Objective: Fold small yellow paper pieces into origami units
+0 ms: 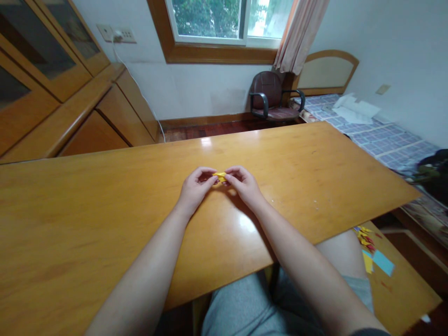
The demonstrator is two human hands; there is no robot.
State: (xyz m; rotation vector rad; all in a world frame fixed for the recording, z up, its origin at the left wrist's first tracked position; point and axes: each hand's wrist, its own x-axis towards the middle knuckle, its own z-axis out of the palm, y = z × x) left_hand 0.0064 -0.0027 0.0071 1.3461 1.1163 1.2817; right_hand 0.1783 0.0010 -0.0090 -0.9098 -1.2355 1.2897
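A small piece of folded yellow paper is held between both hands, just above the middle of the wooden table. My left hand pinches its left end between thumb and fingers. The right end is gripped the same way by my right hand. Fingertips cover parts of the paper, so its full shape cannot be made out.
On a lower wooden surface at the right lie several small folded yellow and red papers and a blue paper sheet. A brown armchair stands beyond the table, beside a bed. Wooden cabinets line the left wall.
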